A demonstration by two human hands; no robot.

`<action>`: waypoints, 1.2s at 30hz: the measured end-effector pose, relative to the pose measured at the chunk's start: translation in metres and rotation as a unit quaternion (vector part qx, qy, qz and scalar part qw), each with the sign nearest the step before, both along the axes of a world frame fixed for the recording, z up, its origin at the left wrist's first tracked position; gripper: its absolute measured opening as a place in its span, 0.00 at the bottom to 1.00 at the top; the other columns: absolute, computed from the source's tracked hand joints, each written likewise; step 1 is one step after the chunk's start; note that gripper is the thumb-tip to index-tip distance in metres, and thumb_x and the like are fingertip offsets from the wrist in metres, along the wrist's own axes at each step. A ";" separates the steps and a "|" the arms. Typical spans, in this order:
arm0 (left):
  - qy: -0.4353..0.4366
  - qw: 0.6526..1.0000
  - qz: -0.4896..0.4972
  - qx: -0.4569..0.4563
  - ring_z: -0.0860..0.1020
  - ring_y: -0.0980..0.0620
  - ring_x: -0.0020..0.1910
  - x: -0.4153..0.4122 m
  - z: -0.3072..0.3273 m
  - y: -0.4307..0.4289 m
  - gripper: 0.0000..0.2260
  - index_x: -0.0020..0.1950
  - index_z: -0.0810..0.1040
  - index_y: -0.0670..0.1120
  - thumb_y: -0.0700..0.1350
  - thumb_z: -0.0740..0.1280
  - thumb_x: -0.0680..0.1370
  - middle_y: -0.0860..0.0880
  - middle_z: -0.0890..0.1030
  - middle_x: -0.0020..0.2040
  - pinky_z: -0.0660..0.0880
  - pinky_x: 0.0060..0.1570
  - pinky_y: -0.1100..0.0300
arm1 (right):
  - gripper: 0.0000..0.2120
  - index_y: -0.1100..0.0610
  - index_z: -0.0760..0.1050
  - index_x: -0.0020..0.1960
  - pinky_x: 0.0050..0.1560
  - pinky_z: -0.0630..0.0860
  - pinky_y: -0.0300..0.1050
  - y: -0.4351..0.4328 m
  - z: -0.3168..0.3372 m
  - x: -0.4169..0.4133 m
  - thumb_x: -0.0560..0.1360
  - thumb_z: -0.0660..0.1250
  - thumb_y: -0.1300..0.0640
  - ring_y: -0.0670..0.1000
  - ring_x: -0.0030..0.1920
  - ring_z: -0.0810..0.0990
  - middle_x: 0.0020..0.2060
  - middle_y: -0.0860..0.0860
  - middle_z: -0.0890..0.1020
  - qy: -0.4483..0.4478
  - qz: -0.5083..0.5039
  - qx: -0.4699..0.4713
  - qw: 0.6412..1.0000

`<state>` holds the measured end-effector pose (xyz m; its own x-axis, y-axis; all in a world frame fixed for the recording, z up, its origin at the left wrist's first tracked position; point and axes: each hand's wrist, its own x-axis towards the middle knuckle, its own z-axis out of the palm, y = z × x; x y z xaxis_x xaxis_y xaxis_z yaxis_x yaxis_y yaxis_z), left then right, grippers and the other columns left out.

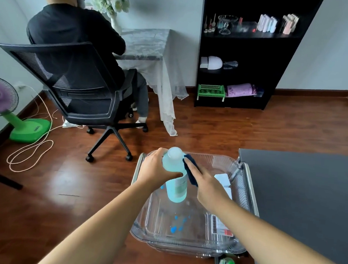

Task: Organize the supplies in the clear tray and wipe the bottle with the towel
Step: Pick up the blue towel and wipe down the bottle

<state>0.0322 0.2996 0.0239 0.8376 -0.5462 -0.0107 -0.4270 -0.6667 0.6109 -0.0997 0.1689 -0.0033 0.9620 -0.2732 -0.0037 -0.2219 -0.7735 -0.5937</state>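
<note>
You gripped the bottle (175,179) near its neck with your left hand (156,169), fingers curled, evidently steadying it over the clear tray's (214,155) far left corner. Your right hand (208,187) pressed the held towel (190,169) against its side, apparently wiping.

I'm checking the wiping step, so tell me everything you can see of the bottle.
The bottle is translucent plastic holding pale blue liquid, with a whitish rounded cap and a pale label on its side. It stands roughly upright within the clear tray; whether its base rests on the tray floor cannot be told. The left hand grips its upper body just below the cap, and the right hand holds a dark blue towel against its right side.
</note>
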 end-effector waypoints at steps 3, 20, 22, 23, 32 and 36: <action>0.013 1.000 -0.013 -0.011 0.74 0.54 0.50 -0.006 -0.003 0.000 0.32 0.58 0.73 0.56 0.59 0.78 0.57 0.59 0.75 0.51 0.73 0.44 0.61 | 0.34 0.49 0.52 0.77 0.69 0.61 0.47 -0.011 0.008 0.018 0.75 0.57 0.69 0.56 0.74 0.60 0.76 0.52 0.58 0.026 0.007 0.020 0.999; 0.062 0.991 -0.118 0.027 0.73 0.57 0.53 0.008 0.008 -0.003 0.29 0.60 0.74 0.55 0.49 0.79 0.61 0.61 0.74 0.50 0.67 0.45 0.70 | 0.29 0.47 0.68 0.68 0.51 0.76 0.50 -0.010 0.034 0.037 0.69 0.60 0.65 0.57 0.53 0.79 0.54 0.52 0.82 0.030 -0.119 0.216 0.969; 0.054 0.994 -0.097 0.013 0.73 0.58 0.48 0.005 0.010 -0.005 0.28 0.57 0.75 0.56 0.51 0.79 0.59 0.62 0.75 0.46 0.64 0.38 0.74 | 0.34 0.47 0.62 0.73 0.59 0.73 0.45 0.002 0.030 0.027 0.71 0.60 0.68 0.53 0.63 0.75 0.67 0.49 0.75 0.000 -0.080 0.215 0.973; 0.054 0.995 -0.084 0.001 0.73 0.58 0.48 0.003 0.009 -0.006 0.29 0.58 0.76 0.56 0.51 0.79 0.59 0.62 0.75 0.47 0.64 0.39 0.73 | 0.35 0.46 0.59 0.75 0.62 0.72 0.43 0.007 0.028 0.020 0.72 0.59 0.69 0.50 0.66 0.72 0.71 0.46 0.69 -0.028 -0.066 0.223 0.972; 0.056 0.995 -0.076 -0.004 0.74 0.55 0.54 -0.005 0.008 -0.011 0.30 0.61 0.76 0.52 0.50 0.79 0.61 0.56 0.78 0.54 0.70 0.52 0.62 | 0.31 0.48 0.48 0.77 0.69 0.58 0.43 0.000 0.028 0.023 0.78 0.57 0.59 0.46 0.74 0.55 0.77 0.47 0.47 0.027 -0.028 0.287 0.957; 0.102 0.991 -0.089 0.001 0.73 0.53 0.62 0.005 0.009 -0.002 0.37 0.69 0.73 0.50 0.47 0.81 0.61 0.53 0.76 0.64 0.74 0.61 0.54 | 0.20 0.45 0.61 0.72 0.64 0.63 0.39 -0.008 0.026 0.030 0.81 0.52 0.46 0.43 0.63 0.70 0.68 0.42 0.66 0.045 -0.114 0.544 0.830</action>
